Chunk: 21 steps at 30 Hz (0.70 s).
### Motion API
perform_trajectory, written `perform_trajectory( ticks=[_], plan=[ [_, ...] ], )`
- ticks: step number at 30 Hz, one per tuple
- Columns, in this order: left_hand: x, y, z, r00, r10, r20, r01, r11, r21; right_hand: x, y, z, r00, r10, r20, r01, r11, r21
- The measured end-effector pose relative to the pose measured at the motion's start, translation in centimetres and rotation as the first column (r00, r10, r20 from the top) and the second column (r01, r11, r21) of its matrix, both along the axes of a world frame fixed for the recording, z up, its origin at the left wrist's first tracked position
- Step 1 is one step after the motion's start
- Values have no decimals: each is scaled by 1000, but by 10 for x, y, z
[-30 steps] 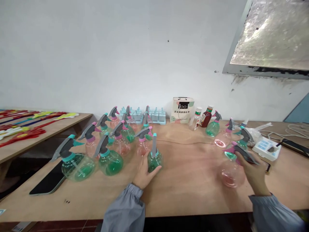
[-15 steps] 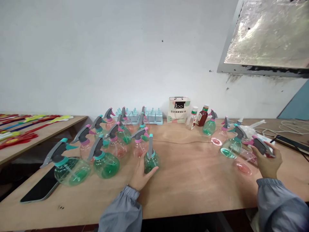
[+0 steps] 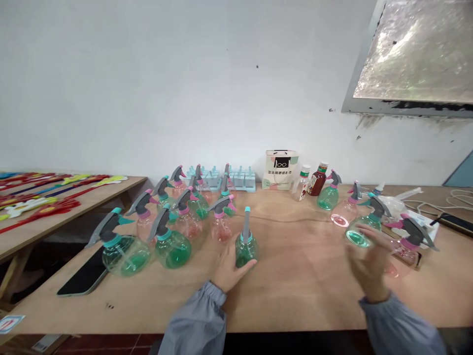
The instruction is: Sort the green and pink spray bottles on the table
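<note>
My left hand [image 3: 229, 271] curls round the lower body of a green spray bottle [image 3: 247, 250] that stands on the table, thumb across its near side. My right hand [image 3: 369, 264], blurred by motion, has its thumb and fingers apart with nothing seen between them. It is just left of a pink spray bottle [image 3: 409, 241], which stands upright with its nozzle to the left. Behind that hand is a green spray bottle with a turquoise nozzle [image 3: 373, 217], partly covered by my fingers. Farther back are a pink bottle [image 3: 343, 212] and a green one [image 3: 328, 197].
Several pink and green spray bottles [image 3: 173, 249] crowd the table's left half. A phone [image 3: 83, 276] lies at the left. At the wall stand pale blue moulds [image 3: 244, 181], a paper bag [image 3: 279, 180] and two sauce bottles [image 3: 318, 180]. Cables [image 3: 458, 197] lie right. Colourful cutouts cover a side table [image 3: 121, 187].
My right hand has let go of the pink spray bottle and moved left; the bottle now stands upright. My left hand stays on its green bottle. The view has shifted slightly left.
</note>
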<state>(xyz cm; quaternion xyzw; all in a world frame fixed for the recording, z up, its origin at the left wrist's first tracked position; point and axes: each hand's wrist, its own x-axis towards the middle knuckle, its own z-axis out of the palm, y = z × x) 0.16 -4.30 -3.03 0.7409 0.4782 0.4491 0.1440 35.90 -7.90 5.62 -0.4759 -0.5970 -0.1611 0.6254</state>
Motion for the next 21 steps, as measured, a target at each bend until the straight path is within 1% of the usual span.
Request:
perform_trajectory(
  ticks=[1,2,3,4,5,7,8,9,11,14,15,16,17,18,19,20,21],
  plan=[
    [5,-1,1,1000,-2,-22,2,1000,-7,-25,7,-6,995,83,51,-79,994,-76],
    [10,-3,2,999,-9,-41,8,1000,-19,-50,17,-11,974,216,71,-199,960,-196],
    [15,-4,3,998,-18,-58,16,999,-36,-76,27,-14,940,339,50,-311,906,-288],
    [19,-6,4,997,-29,-70,25,998,-55,-100,38,-17,897,441,-8,-414,836,-359],
    [23,-6,5,996,-36,-77,30,997,-73,-122,49,-18,847,527,-71,-509,764,-397],
    [28,-7,8,996,-28,-81,20,995,-95,-157,69,-18,742,642,-192,-657,639,-400],
    [30,-6,9,996,-14,-83,6,995,-97,-170,76,-17,701,675,-229,-701,595,-394],
    [31,-6,10,996,2,-89,-10,996,-94,-178,81,-16,676,692,-254,-727,568,-387],
    [31,-5,15,993,21,-120,-30,996,-78,-187,88,-15,666,691,-281,-737,554,-386],
    [24,-5,28,984,-20,-174,14,999,-37,-186,96,-13,711,621,-330,-701,585,-408],
    [19,-5,35,986,-34,-164,33,999,-9,-184,99,-11,718,600,-353,-695,590,-411],
    [12,-5,43,992,-23,-128,27,999,37,-181,102,-8,712,590,-380,-701,585,-407],
    [3,-3,50,998,24,-63,-17,994,103,-177,105,-5,690,594,-414,-724,565,-396],
    [-6,-1,58,994,105,29,-109,978,180,-174,107,-2,646,613,-456,-763,525,-376],
    [-16,4,64,968,208,139,-238,938,252,-170,109,2,582,635,-507,-813,465,-351],
    [-25,9,68,922,301,242,-366,880,301,-166,110,7,508,653,-562,-861,393,-322],
    [-33,17,70,876,365,315,-460,827,322,-163,111,11,432,661,-614,-902,318,-293]
  ],
)
